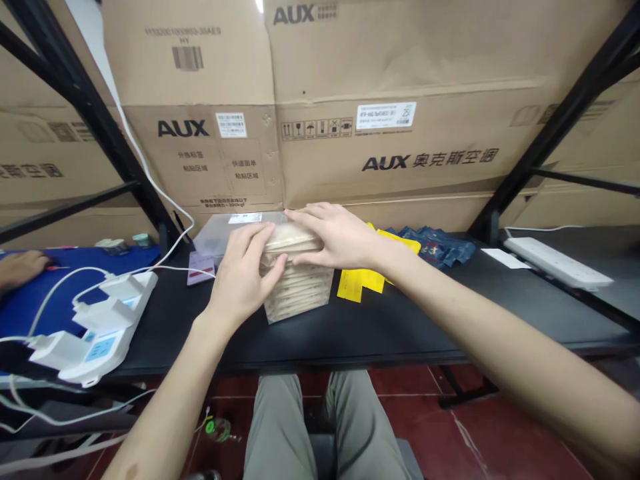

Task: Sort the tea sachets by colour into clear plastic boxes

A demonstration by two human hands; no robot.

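Observation:
A stack of flat, pale packets (299, 293) stands on the black table (400, 333), in front of a translucent grey box (217, 233). My left hand (246, 270) is against the left side of the stack's upper part, thumb and fingers apart around the near left corner. On the top and right side rests my right hand (335, 237), its fingers stretched over the upper packets and its thumb at the front. Both hands touch the top packets. Yellow packets (353, 283) lie just right of the stack, with dark blue packets (440, 247) behind them.
A power strip with white plugs and cables (113, 333) lies at the left. Another white strip (557, 261) and a white card (505, 259) are at the right. Large cardboard boxes (320, 153) stand behind. Another person's hand (23, 268) rests on a blue mat (65, 293).

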